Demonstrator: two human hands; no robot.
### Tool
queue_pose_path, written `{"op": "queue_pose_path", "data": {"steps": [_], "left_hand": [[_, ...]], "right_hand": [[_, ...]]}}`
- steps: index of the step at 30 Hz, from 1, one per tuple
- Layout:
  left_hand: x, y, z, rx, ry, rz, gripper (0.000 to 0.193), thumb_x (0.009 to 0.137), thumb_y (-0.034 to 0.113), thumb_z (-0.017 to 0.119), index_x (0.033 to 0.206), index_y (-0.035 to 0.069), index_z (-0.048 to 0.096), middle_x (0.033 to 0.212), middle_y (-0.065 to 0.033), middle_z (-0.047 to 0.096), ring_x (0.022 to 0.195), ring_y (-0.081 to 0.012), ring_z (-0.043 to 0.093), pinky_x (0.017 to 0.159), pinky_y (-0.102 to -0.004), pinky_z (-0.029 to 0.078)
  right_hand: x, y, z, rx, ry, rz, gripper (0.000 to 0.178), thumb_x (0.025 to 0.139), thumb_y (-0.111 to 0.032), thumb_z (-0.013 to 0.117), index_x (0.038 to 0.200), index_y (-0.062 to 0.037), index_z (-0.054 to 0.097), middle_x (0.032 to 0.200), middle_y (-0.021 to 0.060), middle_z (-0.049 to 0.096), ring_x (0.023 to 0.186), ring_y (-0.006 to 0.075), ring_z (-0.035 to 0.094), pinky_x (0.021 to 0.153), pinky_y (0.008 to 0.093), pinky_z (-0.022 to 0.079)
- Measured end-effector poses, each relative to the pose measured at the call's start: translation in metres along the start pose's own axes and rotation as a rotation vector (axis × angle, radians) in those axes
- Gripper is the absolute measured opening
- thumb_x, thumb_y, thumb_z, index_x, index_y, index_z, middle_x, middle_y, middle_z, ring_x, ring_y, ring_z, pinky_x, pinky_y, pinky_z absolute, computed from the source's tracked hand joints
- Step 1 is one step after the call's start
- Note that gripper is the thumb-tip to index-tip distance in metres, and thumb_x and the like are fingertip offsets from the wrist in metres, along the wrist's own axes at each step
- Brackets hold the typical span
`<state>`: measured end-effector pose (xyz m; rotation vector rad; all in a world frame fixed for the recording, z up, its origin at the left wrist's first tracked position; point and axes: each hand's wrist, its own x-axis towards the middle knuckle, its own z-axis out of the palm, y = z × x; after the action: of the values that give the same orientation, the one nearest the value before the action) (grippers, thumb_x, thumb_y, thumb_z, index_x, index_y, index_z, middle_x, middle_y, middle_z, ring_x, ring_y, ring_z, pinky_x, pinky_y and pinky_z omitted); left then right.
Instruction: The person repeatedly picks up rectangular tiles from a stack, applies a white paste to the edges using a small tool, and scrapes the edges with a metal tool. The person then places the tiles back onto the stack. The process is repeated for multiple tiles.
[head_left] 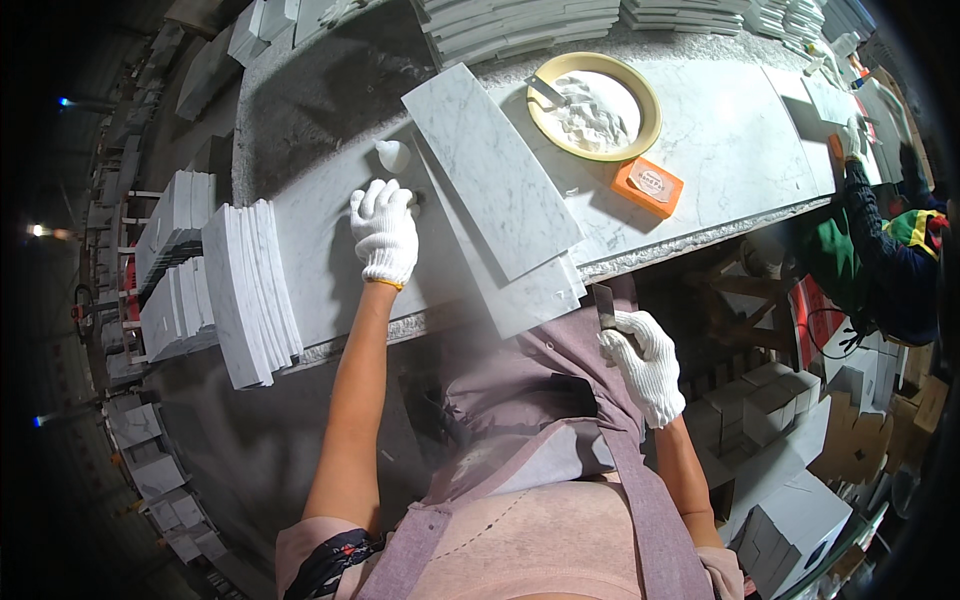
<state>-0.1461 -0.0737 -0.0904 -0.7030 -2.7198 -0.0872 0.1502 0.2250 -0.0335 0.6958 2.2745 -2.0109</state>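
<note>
My left hand (385,232), in a white knit glove, rests on the marble work surface with its fingers apart, and I see nothing in it. Just beyond its fingertips lies a small white rounded squeeze bottle (392,155) with a narrow tip. My right hand (645,368), gloved too, is closed around a putty knife (605,306), blade up, in front of the table edge. Between the hands, a long grey-veined marble tile (495,170) lies aslant over another tile (520,305), whose near end sticks out past the edge.
A yellow-rimmed bowl (648,125) holds white paste and a scraper. Beside it sits an orange block (648,187). Tile stacks stand at the left (250,290) and along the back (510,25). A co-worker (890,255) works at the far right, above white boxes (795,525).
</note>
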Motion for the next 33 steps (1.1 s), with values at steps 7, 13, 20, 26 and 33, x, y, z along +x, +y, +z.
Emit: {"op": "queue_pose_path", "data": {"steps": [7,13,20,26,33], "left_hand": [[0.006,0.000,-0.002,0.036,0.042,0.026,0.021,0.078,0.013,0.079,0.096,0.016,0.070,0.094,-0.0034,0.072,0.105,-0.0263,0.065,0.100,-0.0457,0.048],[0.004,0.010,-0.005,-0.053,-0.068,-0.258,0.020,0.086,0.014,0.079,0.104,0.015,0.072,0.102,-0.0034,0.075,0.106,-0.0274,0.067,0.098,-0.0468,0.051],[0.008,0.037,-0.039,-1.009,0.203,-0.417,0.023,0.086,0.003,0.077,0.107,0.009,0.073,0.107,-0.0084,0.075,0.099,-0.0254,0.070,0.098,-0.0413,0.053],[0.016,0.111,-0.087,-0.941,-0.159,0.246,0.024,0.089,-0.002,0.069,0.110,0.008,0.074,0.109,-0.0062,0.076,0.105,-0.0213,0.071,0.122,-0.0462,0.037],[0.044,0.149,-0.083,-0.455,-0.256,0.363,0.013,0.083,0.028,0.081,0.091,0.018,0.079,0.090,-0.0030,0.075,0.096,-0.0277,0.065,0.094,-0.0467,0.050]], "right_hand": [[0.001,0.003,-0.001,-0.031,0.001,0.021,0.015,0.101,-0.004,0.073,0.114,0.0023,0.070,0.090,0.0027,0.063,0.076,0.0080,0.063,0.067,0.0252,0.055],[0.002,0.008,-0.002,-0.078,0.006,-0.024,0.014,0.101,-0.003,0.072,0.114,0.0020,0.070,0.091,0.0034,0.064,0.075,0.0084,0.064,0.067,0.0254,0.055],[0.000,0.004,-0.005,0.023,0.044,0.003,0.012,0.102,-0.004,0.071,0.113,0.0019,0.070,0.090,0.0029,0.064,0.075,0.0084,0.063,0.068,0.0253,0.055],[0.004,-0.003,-0.005,0.098,0.040,0.063,0.013,0.102,-0.004,0.071,0.113,0.0017,0.069,0.089,0.0022,0.064,0.077,0.0080,0.063,0.068,0.0250,0.055],[0.004,0.000,-0.011,-0.021,0.086,-0.005,0.015,0.102,-0.005,0.071,0.116,0.0018,0.071,0.093,0.0019,0.063,0.079,0.0079,0.064,0.068,0.0246,0.056]]}}
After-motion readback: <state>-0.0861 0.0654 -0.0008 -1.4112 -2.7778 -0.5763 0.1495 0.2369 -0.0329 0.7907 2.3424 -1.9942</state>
